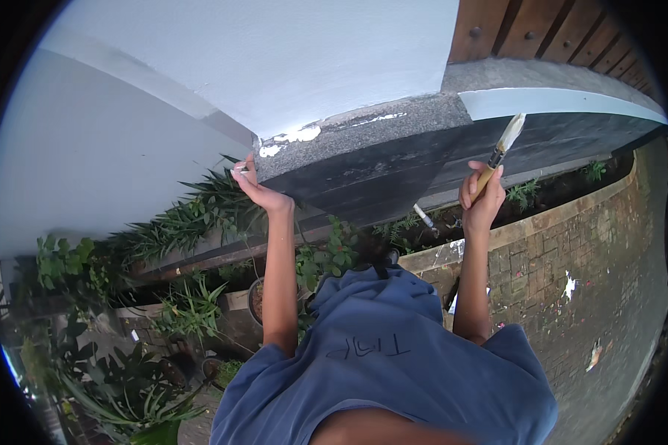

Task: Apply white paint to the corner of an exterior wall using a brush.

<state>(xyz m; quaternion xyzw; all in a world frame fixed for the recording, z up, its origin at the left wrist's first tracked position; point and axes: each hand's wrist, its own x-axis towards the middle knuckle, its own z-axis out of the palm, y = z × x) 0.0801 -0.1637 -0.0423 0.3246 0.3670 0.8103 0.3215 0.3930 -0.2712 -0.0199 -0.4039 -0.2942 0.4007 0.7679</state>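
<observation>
My right hand (483, 194) grips the wooden handle of a paintbrush (497, 153). The brush points up and away, its bristles (514, 130) coated with white paint. At the left end of a speckled grey stone ledge (367, 130), my left hand (261, 186) rests against the corner with fingers bent and apart, white smears on the fingertips. Fresh white paint (300, 135) lies in patches along the ledge, just under a pale wall (323, 55). Below the ledge is a dark panelled wall face (362, 172).
Leafy plants (189, 217) grow below on the left, some in pots (256, 300). A white pipe (425, 216) sticks out of the planting bed. Paint spots (569, 285) mark the brick paving (534, 267) at right. Wooden slats (529, 33) stand at upper right.
</observation>
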